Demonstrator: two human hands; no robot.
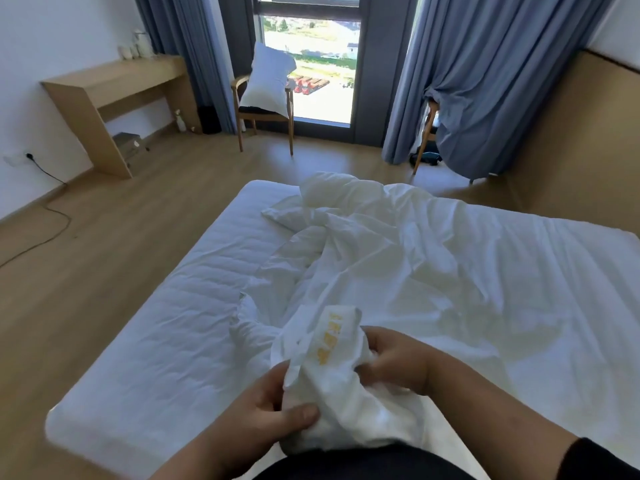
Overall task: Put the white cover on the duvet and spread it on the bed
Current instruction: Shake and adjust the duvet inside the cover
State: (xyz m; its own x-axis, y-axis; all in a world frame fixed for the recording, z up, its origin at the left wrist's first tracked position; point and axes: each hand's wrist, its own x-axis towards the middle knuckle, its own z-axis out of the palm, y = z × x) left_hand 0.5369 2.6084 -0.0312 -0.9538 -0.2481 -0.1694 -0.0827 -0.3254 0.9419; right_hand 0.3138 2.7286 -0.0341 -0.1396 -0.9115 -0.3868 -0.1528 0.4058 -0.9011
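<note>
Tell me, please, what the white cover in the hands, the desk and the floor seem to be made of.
White cover: thin woven cloth, probably cotton; matte, finely creased.
Desk: pale wood or wood-look board; flat, smooth panels.
Floor: wood or laminate planks; plank lines, slight sheen.

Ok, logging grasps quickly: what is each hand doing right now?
Left hand: grips the bunched white cover.
Right hand: pinches the same cover.

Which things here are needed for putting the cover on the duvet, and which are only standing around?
For the job: white cover, held by left hand and right hand; duvet; bed.

Standing around: pillow, chair, desk, curtains, cable.
</note>
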